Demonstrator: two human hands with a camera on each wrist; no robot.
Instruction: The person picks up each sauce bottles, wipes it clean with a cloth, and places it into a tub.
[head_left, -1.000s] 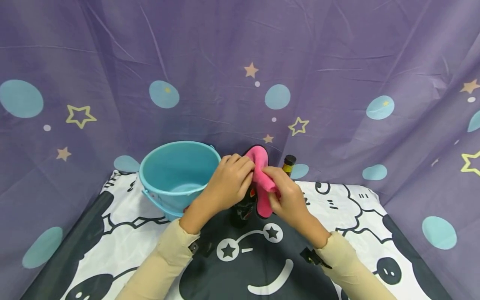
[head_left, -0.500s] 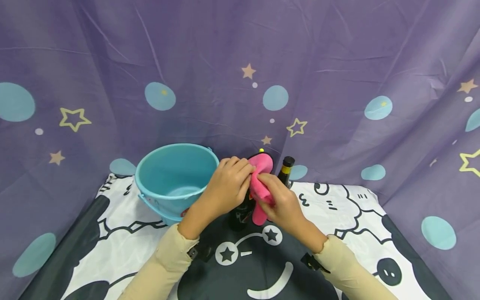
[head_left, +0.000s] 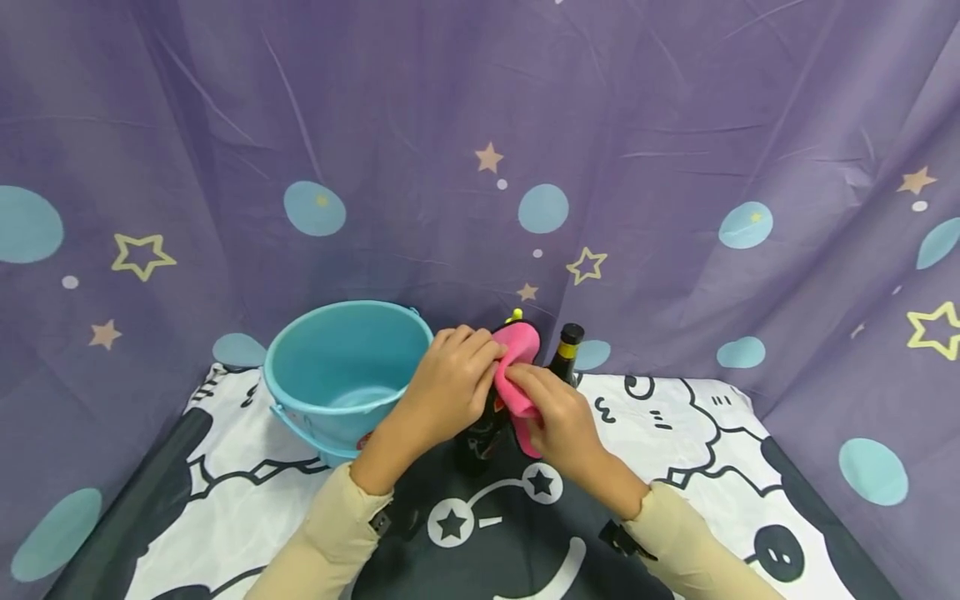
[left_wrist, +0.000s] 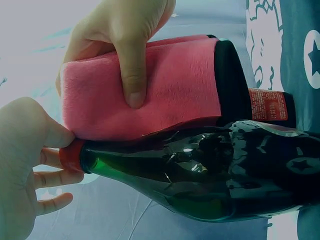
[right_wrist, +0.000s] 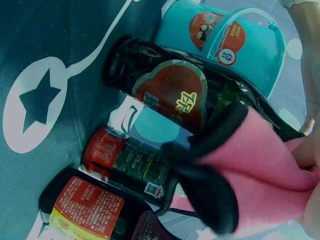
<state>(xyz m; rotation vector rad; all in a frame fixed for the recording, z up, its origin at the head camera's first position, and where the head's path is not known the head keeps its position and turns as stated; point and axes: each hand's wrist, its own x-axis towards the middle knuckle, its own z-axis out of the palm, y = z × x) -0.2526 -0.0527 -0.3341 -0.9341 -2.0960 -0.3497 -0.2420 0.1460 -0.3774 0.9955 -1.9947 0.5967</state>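
The green bottle (left_wrist: 200, 175) stands upright, red cap (left_wrist: 71, 157) at the top, and the left hand (head_left: 452, 379) is right up there, thumb and finger pinching that cap! Over to the bottle's right, the right hand (head_left: 562, 421) has the pink cloth (left_wrist: 175, 85) in its grasp, thumb laid across the folded face. Now the relation that counts: the cloth sits close alongside the bottle's neck and shoulder, black-edged end towards the base, its length running roughly with the bottle's long axis. Touching the glass? Can't tell from here. The right hand works the bottle's right flank; the left is the one on its cap. Farther right of the bottle, a dark-capped bottle (head_left: 566, 358); to its left, near by, the blue bucket (head_left: 330, 429).
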